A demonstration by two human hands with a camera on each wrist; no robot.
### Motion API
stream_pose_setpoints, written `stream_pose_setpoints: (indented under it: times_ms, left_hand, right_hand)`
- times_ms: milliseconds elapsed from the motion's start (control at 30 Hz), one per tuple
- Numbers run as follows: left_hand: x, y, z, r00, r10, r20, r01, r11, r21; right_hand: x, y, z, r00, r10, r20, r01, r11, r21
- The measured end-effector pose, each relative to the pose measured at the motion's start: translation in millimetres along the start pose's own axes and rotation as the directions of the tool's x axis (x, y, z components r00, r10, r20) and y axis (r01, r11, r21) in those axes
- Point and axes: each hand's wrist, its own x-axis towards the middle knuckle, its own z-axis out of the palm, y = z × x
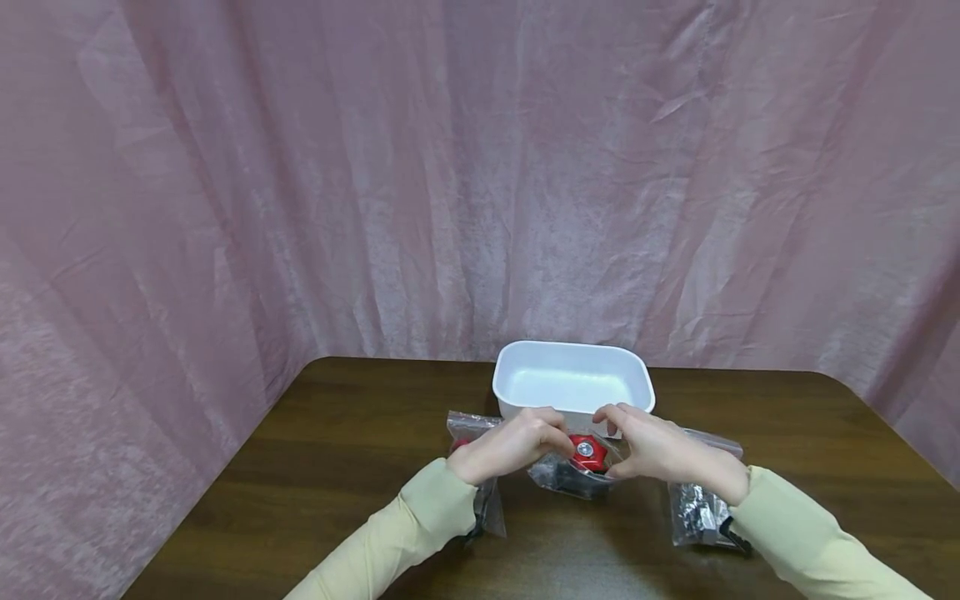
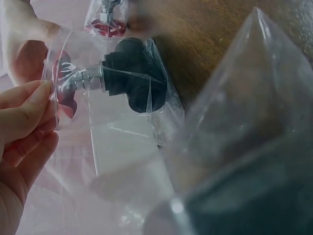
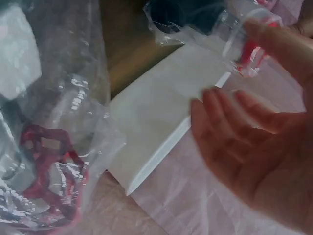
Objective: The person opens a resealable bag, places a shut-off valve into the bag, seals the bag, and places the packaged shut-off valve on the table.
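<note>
A valve with a black body [image 2: 124,66], a metal neck and a red handwheel [image 1: 587,452] stands wheel up in a clear plastic bag [image 1: 561,481] on the table. Its bag's mouth is spread around the wheel. My left hand [image 1: 517,446] pinches the rim of this bag between thumb and finger. On the other side, my right hand [image 1: 651,447] has its thumb at the bag's rim, while the other fingers [image 3: 220,117] are loosely bent and apart from the bag. Whether that thumb presses on the plastic is unclear.
Just behind the hands is a white plastic tub [image 1: 573,383]. Another bagged item with a red part [image 1: 459,445] lies under my left forearm. Near my right wrist lies a further clear bag [image 1: 693,510], holding a red-handled valve [image 3: 51,171]. A pink curtain [image 1: 480,183] hangs behind the wooden table [image 1: 360,433].
</note>
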Motion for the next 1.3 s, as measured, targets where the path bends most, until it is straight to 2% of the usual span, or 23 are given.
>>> stream_pose_setpoints:
  times_ms: [100, 200, 267, 400, 533, 867, 1000, 1133, 1300]
  left_hand:
    - [-0.2, -0.2, -0.6, 1.0, -0.009, 0.005, 0.009, 1.0, 0.003]
    - [-0.7, -0.5, -1.5, 1.0, -0.008, 0.006, 0.008, 1.0, 0.003]
    - [-1.3, -0.7, -2.4, 1.0, -0.009, 0.0, 0.009, 1.0, -0.002]
    - [-1.4, -1.5, -5.5, 0.999, -0.015, -0.037, 0.015, 1.0, -0.008]
    - [-0.9, -1.2, -9.5, 0.997, -0.011, -0.081, 0.012, 1.0, 0.007]
    - [0.8, 1.2, -22.4, 0.985, -0.028, -0.172, 0.028, 1.0, -0.001]
    - [2.1, 0.9, -27.8, 0.973, -0.03, -0.229, 0.021, 0.999, -0.043]
    - [3.1, 2.2, -34.8, 0.956, -0.032, -0.291, 0.012, 0.997, -0.071]
    - [4.5, 4.6, -41.0, 0.944, -0.011, -0.33, -0.013, 0.997, -0.071]
  right_hand:
    - [-2, 0, -4, 0.989, 0.12, 0.086, -0.127, 0.988, 0.084]
    - [-3, -2, -6, 0.959, 0.237, 0.154, -0.264, 0.946, 0.186]
    - [-4, -3, -7, 0.948, 0.269, 0.169, -0.305, 0.921, 0.243]
    - [-3, -5, -11, 0.96, 0.25, 0.124, -0.276, 0.918, 0.284]
    - [-1, -6, -18, 0.961, 0.26, 0.1, -0.277, 0.919, 0.28]
    - [6, -15, -41, 0.959, 0.258, 0.114, -0.279, 0.927, 0.25]
    - [10, -18, -53, 0.961, 0.244, 0.128, -0.268, 0.932, 0.244]
    - [12, -21, -64, 0.973, 0.193, 0.123, -0.217, 0.948, 0.231]
    - [11, -25, -71, 0.98, 0.162, 0.116, -0.184, 0.959, 0.214]
